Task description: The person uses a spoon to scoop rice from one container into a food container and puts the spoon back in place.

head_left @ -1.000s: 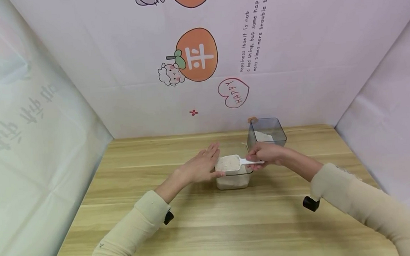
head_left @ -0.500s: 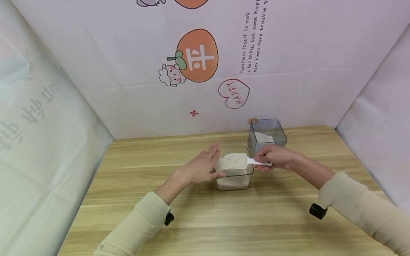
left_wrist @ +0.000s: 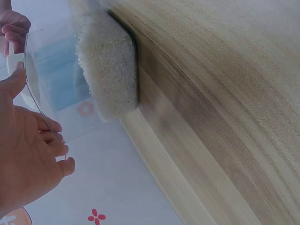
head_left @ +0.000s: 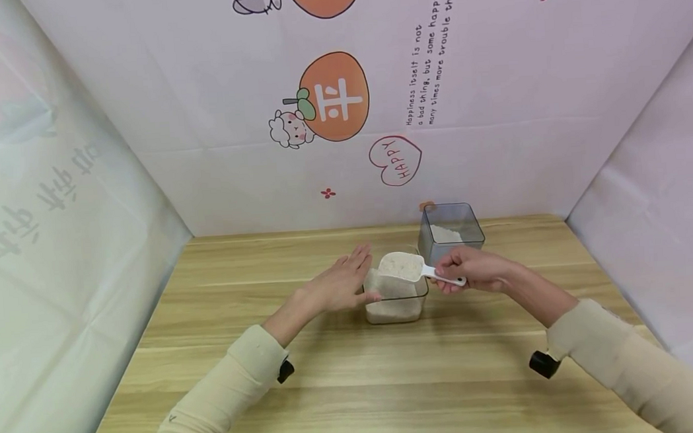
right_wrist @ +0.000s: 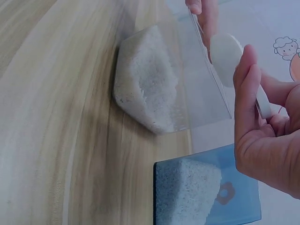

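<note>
My left hand (head_left: 341, 284) rests at the left rim of a clear square container (head_left: 422, 290), fingers extended and thumb along the near side. Rice (left_wrist: 110, 65) fills its lower part, with a hollow showing in the right wrist view. My right hand (head_left: 471, 268) pinches the handle of a white scoop (head_left: 401, 266) between thumb and fingers. Heaped with rice, the scoop is over the clear container, its bowl pointing left and slightly tilted. In the right wrist view, the underside of its bowl shows above the rim.
Behind and right of the clear container stands a blue-grey see-through container (head_left: 451, 223), also with rice in it. Both are on a wood-grain table (head_left: 357, 388). A printed white sheet (head_left: 231, 184) rises at the table's back edge, with more sheets at both sides.
My right hand has moved right and a little up with the rice-filled scoop, lifting it from low at the container's mouth. The left hand has stayed in place.
</note>
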`<state>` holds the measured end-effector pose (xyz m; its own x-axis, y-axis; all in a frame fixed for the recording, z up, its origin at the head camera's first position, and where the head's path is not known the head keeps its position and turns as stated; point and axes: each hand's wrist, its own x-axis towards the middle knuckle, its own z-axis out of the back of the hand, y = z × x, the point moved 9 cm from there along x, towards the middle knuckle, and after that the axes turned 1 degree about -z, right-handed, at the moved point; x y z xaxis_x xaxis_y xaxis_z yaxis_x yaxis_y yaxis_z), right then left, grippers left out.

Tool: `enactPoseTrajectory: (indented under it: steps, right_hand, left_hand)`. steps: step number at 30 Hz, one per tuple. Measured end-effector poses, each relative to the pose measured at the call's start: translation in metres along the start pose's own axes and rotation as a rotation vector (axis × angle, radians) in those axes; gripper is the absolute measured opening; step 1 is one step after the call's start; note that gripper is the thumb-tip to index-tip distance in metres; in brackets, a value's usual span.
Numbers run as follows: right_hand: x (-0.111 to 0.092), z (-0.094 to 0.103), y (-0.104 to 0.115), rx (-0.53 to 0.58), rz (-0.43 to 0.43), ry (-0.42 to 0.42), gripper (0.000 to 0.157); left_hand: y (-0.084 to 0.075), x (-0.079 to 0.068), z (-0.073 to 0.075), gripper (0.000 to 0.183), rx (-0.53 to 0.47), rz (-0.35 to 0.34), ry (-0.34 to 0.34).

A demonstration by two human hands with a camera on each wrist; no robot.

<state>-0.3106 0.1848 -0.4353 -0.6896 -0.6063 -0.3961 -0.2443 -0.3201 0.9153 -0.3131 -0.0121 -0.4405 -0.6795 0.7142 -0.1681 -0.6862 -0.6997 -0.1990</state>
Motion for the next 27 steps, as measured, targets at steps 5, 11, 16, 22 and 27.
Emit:
enactPoseTrajectory:
  steps: [5, 11, 16, 22, 27]
  right_hand:
    - [-0.002, 0.000, -0.002, -0.004, -0.002, -0.007, 0.019]
    - [-0.006, 0.002, -0.002, 0.010, 0.011, -0.020, 0.020]
    - [-0.013, 0.006, 0.000, 0.021, 0.018, -0.039, 0.018]
    - [-0.023, 0.017, 0.003, 0.011, 0.025, -0.066, 0.024]
    - [-0.032, 0.030, 0.004, 0.030, 0.034, -0.091, 0.021]
  left_hand:
    - [0.001, 0.000, -0.001, 0.092, -0.011, 0.003, 0.001]
    - [0.001, -0.001, 0.000, 0.092, -0.020, 0.007, -0.001]
    - [0.000, -0.001, 0.001, 0.092, -0.009, -0.005, -0.002]
    - [0.000, -0.001, 0.001, 0.093, 0.010, -0.005, -0.002]
    - [0.001, -0.001, 0.000, 0.093, 0.010, -0.002, 0.001]
